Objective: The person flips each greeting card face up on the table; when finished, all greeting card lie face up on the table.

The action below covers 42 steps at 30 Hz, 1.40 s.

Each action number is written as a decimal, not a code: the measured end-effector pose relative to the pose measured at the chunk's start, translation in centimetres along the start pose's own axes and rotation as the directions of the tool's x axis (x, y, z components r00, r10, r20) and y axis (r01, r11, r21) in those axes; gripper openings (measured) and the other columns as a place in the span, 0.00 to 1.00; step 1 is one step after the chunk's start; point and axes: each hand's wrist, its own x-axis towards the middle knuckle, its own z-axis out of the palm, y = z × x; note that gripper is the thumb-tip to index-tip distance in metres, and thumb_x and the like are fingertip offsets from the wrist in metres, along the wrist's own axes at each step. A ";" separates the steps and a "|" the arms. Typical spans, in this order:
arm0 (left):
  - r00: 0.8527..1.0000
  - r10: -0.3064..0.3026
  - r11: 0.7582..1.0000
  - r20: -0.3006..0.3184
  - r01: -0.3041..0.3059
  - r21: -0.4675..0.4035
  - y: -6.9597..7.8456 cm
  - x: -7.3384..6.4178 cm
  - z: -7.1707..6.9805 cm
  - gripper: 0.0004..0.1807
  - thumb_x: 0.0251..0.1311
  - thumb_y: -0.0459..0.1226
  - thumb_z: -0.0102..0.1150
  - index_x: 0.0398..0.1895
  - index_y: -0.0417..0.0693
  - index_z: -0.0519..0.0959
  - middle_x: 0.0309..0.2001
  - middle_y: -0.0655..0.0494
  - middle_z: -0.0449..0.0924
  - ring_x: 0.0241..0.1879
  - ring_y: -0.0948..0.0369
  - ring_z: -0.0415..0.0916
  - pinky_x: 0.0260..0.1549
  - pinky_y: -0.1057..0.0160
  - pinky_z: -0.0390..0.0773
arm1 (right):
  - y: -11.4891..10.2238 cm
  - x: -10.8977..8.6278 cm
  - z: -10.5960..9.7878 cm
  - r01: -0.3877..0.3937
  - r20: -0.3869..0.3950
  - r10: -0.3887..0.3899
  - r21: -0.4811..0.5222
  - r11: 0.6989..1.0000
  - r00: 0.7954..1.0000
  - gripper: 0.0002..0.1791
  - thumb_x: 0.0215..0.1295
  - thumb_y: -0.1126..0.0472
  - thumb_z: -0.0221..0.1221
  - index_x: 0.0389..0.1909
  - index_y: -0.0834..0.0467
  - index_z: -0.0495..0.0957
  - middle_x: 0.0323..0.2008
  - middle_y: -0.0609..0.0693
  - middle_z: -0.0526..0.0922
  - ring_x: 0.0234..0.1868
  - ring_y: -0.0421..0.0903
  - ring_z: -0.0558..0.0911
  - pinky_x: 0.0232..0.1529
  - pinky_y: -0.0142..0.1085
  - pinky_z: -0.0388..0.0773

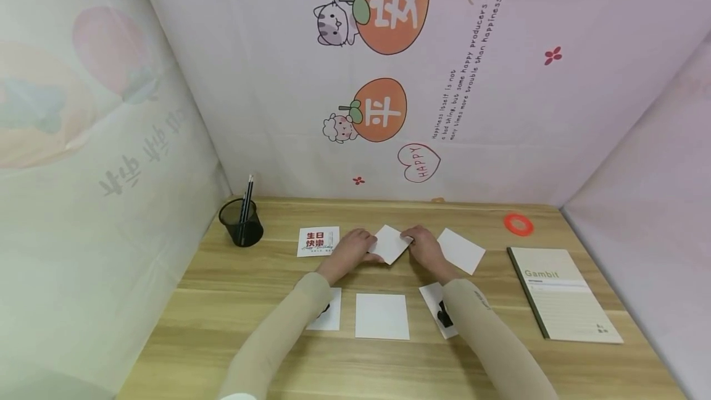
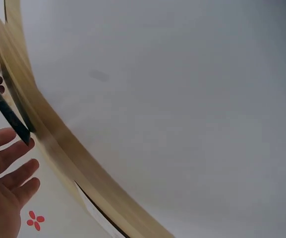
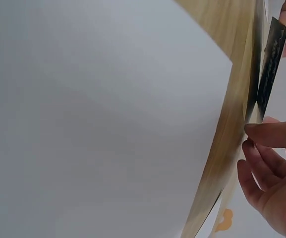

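Both hands are on one white card (image 1: 390, 244) above the table's far middle, tilted. Its underside is dark in the wrist views, with markings too blurred to read in the right wrist view (image 3: 271, 69). My left hand (image 1: 355, 250) pinches the card's left side; in the left wrist view that hand (image 2: 6, 178) has its other fingers spread. At the opposite corner, my right hand (image 1: 426, 247) pinches the edge between thumb and fingers. Left of the hands lies a card with red Chinese characters (image 1: 318, 240). A blank white card (image 1: 461, 252) lies just right of my right hand.
Nearer me lie a blank white card (image 1: 382, 316) and two cards with black shapes, left (image 1: 333, 316) and right (image 1: 430, 295), partly under the forearms. A black mesh pen cup (image 1: 241, 230) stands at left; an orange-red ring (image 1: 518, 224) and a notebook (image 1: 566, 301) lie at right.
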 end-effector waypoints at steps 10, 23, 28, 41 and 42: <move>0.996 0.084 0.996 -0.034 -0.084 0.005 -0.1 -0.4 -0.5 0.26 0.60 0.58 0.50 0.45 0.47 0.80 0.40 0.56 0.79 0.36 0.64 0.76 0.37 0.68 0.79 | 0.3 -0.8 -0.3 0.029 -0.028 -0.028 0.035 0.999 0.999 0.15 0.52 0.78 0.63 0.40 0.64 0.84 0.41 0.58 0.81 0.44 0.56 0.81 0.44 0.47 0.80; 0.980 0.186 0.982 -0.066 -0.184 0.038 -0.3 -1.0 -0.5 0.09 0.62 0.28 0.58 0.45 0.44 0.80 0.41 0.54 0.81 0.39 0.63 0.79 0.38 0.73 0.79 | 0.3 -1.3 -0.5 0.010 -0.063 -0.006 0.052 0.999 0.998 0.12 0.57 0.75 0.63 0.41 0.64 0.83 0.43 0.59 0.81 0.45 0.56 0.81 0.47 0.48 0.80; 0.984 0.164 0.986 -0.076 -0.160 0.049 -0.3 -1.2 -0.5 0.16 0.60 0.25 0.59 0.51 0.42 0.79 0.47 0.52 0.80 0.46 0.60 0.79 0.46 0.71 0.78 | 0.2 -1.4 -0.5 0.037 -0.122 -0.029 0.057 0.998 0.992 0.11 0.57 0.75 0.63 0.40 0.64 0.84 0.42 0.59 0.81 0.43 0.56 0.82 0.44 0.47 0.81; 0.988 0.071 0.994 -0.137 -0.082 -0.075 -0.2 -1.0 -0.8 0.15 0.61 0.25 0.58 0.51 0.40 0.79 0.47 0.50 0.79 0.46 0.57 0.79 0.47 0.68 0.79 | -0.2 -1.3 -0.6 0.140 -0.320 -0.133 0.000 0.990 0.938 0.08 0.57 0.72 0.65 0.37 0.60 0.85 0.40 0.57 0.83 0.40 0.54 0.83 0.38 0.45 0.82; 0.987 0.067 0.993 -0.146 -0.080 -0.086 -0.2 -1.0 -0.8 0.15 0.61 0.25 0.58 0.51 0.40 0.79 0.47 0.49 0.79 0.46 0.57 0.79 0.47 0.68 0.79 | -0.2 -1.3 -0.6 0.150 -0.333 -0.142 0.000 0.989 0.932 0.08 0.57 0.72 0.65 0.37 0.60 0.85 0.39 0.56 0.83 0.40 0.54 0.82 0.37 0.45 0.82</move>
